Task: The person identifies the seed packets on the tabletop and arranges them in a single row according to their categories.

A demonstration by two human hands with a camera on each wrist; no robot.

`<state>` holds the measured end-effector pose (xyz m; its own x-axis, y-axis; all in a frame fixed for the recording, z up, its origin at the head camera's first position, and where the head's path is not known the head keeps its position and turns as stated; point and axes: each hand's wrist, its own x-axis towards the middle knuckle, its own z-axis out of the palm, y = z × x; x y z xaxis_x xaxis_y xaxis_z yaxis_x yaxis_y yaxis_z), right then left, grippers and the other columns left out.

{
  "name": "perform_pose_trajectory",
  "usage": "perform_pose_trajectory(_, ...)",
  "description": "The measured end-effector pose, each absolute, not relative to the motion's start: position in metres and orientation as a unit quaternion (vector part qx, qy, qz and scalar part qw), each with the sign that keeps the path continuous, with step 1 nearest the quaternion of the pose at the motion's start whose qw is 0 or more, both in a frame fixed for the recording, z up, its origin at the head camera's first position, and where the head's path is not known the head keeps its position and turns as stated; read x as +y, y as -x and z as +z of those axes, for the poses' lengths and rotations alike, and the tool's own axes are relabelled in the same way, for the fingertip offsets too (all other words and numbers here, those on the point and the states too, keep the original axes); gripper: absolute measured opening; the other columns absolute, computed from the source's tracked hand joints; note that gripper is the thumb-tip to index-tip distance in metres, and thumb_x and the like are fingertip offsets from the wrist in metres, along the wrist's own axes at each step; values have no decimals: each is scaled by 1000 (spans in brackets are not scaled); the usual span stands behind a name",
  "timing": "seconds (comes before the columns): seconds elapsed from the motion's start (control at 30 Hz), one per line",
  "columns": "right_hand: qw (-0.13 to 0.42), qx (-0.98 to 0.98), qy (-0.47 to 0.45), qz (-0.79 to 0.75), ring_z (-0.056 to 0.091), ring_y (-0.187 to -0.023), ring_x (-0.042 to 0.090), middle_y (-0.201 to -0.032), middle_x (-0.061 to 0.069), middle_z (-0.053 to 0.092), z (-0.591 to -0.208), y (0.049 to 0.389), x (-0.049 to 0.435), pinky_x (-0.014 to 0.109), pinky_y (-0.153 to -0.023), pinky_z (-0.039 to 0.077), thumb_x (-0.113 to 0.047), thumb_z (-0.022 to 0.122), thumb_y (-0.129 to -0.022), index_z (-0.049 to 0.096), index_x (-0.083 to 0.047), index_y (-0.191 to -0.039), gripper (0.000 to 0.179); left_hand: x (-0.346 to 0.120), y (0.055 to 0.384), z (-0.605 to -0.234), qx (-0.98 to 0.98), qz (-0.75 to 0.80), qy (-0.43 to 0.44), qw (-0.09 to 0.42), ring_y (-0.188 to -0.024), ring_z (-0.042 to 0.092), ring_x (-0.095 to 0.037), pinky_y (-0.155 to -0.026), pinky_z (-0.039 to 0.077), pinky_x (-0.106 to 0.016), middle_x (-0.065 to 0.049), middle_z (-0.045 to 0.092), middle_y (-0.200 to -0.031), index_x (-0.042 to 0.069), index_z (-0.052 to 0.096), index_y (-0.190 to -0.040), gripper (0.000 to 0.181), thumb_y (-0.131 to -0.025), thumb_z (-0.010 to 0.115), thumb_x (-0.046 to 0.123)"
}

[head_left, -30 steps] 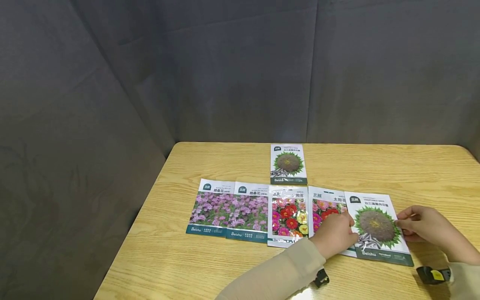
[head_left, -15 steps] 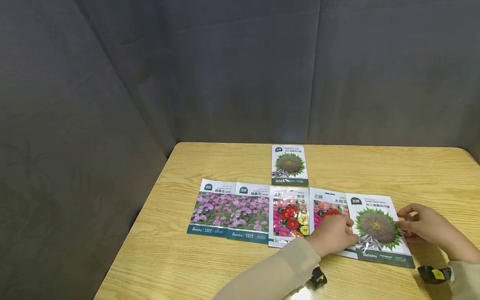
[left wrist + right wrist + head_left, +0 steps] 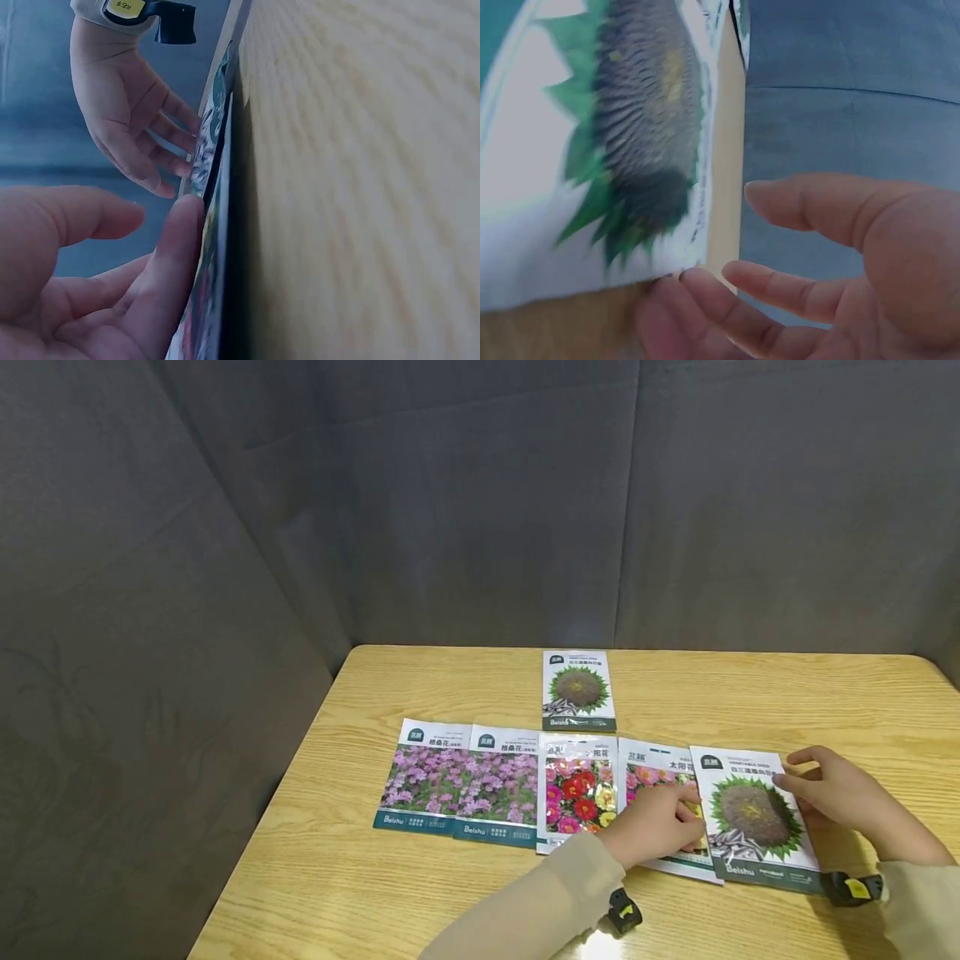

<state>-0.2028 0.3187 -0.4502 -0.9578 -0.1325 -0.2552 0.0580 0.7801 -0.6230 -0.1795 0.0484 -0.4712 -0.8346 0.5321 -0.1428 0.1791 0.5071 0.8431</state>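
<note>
In the head view, a sunflower seed packet lies flat at the right end of a row. My right hand is at its right edge; in the right wrist view the fingers are by the packet's edge, the thumb apart from it. My left hand rests on the neighbouring seed packet with red and pink flowers, covering part of it. In the left wrist view a finger lies against that packet and the thumb stands off, pinching nothing. The sunflower packet's left edge meets or slightly overlaps the flower packet.
Further left in the row lie another red-flower packet and two purple-flower packets, one slightly over the other. A second sunflower packet lies behind the row. Grey cloth stands behind the wooden table.
My left hand has drawn slightly left off the sunflower packet, and the flower packet's lower corner has shifted a little. My right hand has moved up along the packet's edge, its thumb lifted.
</note>
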Motion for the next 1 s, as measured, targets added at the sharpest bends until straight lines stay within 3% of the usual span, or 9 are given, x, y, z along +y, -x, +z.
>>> perform_pose_trajectory(0.1, 121, 943, 24, -310, 66, -90, 44, -112, 46, 55, -444, 206, 315, 48, -68, 56, -27, 53, -106, 37, 24, -132, 59, 42, 182, -468, 836, 476, -198, 190, -59, 57, 1, -60, 45, -14, 12, 69, -78, 10, 64, -134, 35, -98, 62, 11)
perform_pose_trajectory(0.2, 104, 946, 22, -307, 59, -98, 55, -119, 49, 49, -438, 208, 312, 53, -70, 54, -30, 52, -106, 39, 21, -134, 60, 33, 186, -465, 837, 483, -191, 173, -55, 52, -2, -54, 42, -18, 11, 66, -75, 11, 66, -129, 30, -99, 61, 12)
perform_pose_trajectory(0.43, 71, 942, 26, -328, 54, -104, 58, -125, 47, 46, -433, 217, 301, 58, -75, 51, -29, 51, -106, 43, 18, -135, 55, 8, 205, -459, 842, 494, -183, 118, -80, 61, -1, -69, 51, -20, 8, 65, -100, 10, 64, -129, 29, -100, 61, 15)
perform_pose_trajectory(0.57, 45, 931, 27, -360, 61, -98, 48, -125, 43, 49, -435, 223, 290, 46, -72, 55, -27, 52, -106, 45, 15, -134, 51, -7, 217, -455, 843, 501, -172, 89, -95, 62, -7, -75, 52, -21, 0, 61, -118, 10, 61, -133, 32, -101, 60, 14)
perform_pose_trajectory(0.73, 21, 903, 37, -427, 61, -88, 7, -128, 36, 50, -442, 233, 277, 27, -69, 58, -23, 53, -106, 46, 15, -136, 49, -27, 233, -452, 865, 476, -157, 31, -114, 59, -23, -90, 51, -29, -12, 52, -136, 9, 56, -137, 38, -100, 59, 12)
perform_pose_trajectory(0.83, 18, 882, 36, -469, 54, -86, -8, -132, 34, 47, -445, 238, 269, 20, -71, 57, -22, 52, -106, 44, 15, -139, 50, -39, 242, -453, 873, 469, -137, 8, -122, 53, -30, -97, 48, -37, -18, 44, -142, 7, 52, -140, 42, -99, 58, 10)
perform_pose_trajectory(1.0, 20, 854, 11, -520, 56, -91, -7, -139, 30, 44, -447, 244, 249, 14, -77, 54, -25, 51, -107, 42, 11, -143, 52, -58, 257, -459, 869, 489, -78, -2, -100, 58, -32, -83, 52, -41, -24, 35, -148, 5, 45, -147, 50, -98, 59, 9)
